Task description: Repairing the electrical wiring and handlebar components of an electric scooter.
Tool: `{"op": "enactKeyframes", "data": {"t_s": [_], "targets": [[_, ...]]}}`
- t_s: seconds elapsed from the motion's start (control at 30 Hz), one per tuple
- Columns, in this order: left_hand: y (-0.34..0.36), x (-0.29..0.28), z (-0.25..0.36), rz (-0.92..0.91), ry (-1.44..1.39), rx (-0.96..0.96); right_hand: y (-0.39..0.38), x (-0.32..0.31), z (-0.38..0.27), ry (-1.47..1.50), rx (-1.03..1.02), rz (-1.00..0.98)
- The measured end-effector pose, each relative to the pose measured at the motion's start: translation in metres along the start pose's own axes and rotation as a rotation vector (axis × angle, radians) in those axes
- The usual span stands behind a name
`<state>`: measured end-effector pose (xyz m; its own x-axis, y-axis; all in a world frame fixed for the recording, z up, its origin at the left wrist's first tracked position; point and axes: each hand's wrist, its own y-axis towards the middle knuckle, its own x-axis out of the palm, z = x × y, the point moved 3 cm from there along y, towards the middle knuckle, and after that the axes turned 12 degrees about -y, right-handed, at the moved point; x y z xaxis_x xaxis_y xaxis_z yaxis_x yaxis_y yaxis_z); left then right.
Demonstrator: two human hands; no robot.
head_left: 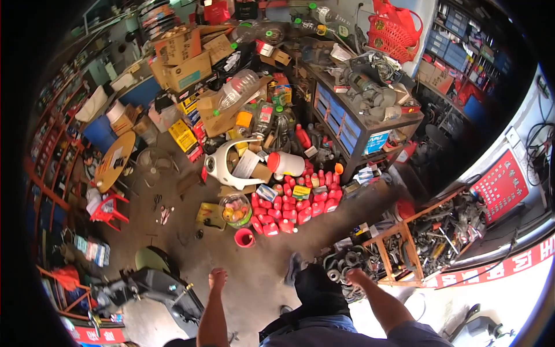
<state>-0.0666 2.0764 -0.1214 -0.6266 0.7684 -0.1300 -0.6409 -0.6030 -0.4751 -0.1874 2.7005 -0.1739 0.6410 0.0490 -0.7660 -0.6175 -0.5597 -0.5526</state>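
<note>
My left hand (218, 279) hangs loosely curled over the floor, right of a parked scooter (165, 289), with nothing visible in it. My right hand (357, 277) is curled too, in front of a heap of metal rings and machine parts (341, 263); no object shows in its fingers. Both arms reach forward, apart, and my shoe (293, 269) is on the floor between them. Ahead of me stands a dense group of red bottles (283, 211). Next to it are a red bucket (244, 237) and a round clear tub with colourful contents (235, 210).
A white curved scooter panel (222, 165) and a red-lidded white tub (287, 164) lie behind the bottles. A cluttered workbench with blue drawers (341, 115) stands beyond. At right is a wooden-framed bin of parts (404, 254). At left are a fan (155, 165) and red chair (110, 211).
</note>
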Motion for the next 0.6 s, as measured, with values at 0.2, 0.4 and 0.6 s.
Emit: {"op": "enactKeyframes", "data": {"t_s": [0.2,0.4,0.6], "targets": [[0.103,0.136,0.005,-0.533,0.241,-0.132,0.21,-0.279,0.028,0.129,0.413,0.523],[0.158,0.209,0.036,-0.425,0.003,-0.623,0.295,-0.676,0.083,-0.17,0.281,1.514],[0.263,0.338,0.127,-0.601,0.573,-0.038,0.34,-0.866,0.174,-0.549,0.823,1.28]]}}
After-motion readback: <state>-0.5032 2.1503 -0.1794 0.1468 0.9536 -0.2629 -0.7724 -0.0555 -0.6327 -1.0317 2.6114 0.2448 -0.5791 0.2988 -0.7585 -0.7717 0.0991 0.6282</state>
